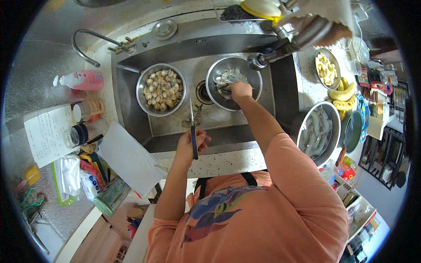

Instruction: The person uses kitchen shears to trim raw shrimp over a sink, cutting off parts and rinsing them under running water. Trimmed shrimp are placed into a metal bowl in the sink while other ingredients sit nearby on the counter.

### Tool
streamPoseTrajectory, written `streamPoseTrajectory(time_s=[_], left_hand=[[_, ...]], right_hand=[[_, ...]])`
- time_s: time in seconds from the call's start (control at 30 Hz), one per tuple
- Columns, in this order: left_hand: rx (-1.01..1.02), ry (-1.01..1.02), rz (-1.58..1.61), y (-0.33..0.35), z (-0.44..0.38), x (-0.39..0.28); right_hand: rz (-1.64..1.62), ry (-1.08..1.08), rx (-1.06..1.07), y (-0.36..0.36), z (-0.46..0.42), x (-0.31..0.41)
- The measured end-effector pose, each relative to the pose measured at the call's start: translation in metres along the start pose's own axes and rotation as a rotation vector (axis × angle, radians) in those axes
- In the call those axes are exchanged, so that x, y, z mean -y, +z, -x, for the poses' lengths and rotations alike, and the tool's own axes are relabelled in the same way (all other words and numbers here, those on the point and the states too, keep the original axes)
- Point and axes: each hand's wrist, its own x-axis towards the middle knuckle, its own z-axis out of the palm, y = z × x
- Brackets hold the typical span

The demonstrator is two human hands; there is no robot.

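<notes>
My left hand is at the front edge of the stainless steel sink, closed around the dark handle of a knife. Its narrow blade points away from me, into the sink. My right hand reaches into the metal bowl on the right side of the sink. Its fingers are hidden from above, so their grip is unclear. Beside them lie shiny, translucent pieces and something dark, too blurred to name. On the sink's left side stands a metal bowl of small shellfish, probably clams.
A faucet hangs over the right bowl. On the right counter are a basin of shrimp in water, a bowl of pale chunks and bananas. Papers, jars and a pink spray bottle crowd the left.
</notes>
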Motion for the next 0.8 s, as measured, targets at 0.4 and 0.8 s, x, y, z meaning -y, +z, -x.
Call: streamPoseTrajectory(time_s=[0.4, 0.8], left_hand=[[0.012, 0.101, -0.479, -0.019, -0.015, -0.002], [-0.191, 0.294, -1.376, 0.017, -0.071, -0.014]], right_hand=[[-0.274, 0.051, -0.044, -0.011, -0.007, -0.037], [-0.586, -0.288, 0.016, -0.062, 0.001, -0.036]])
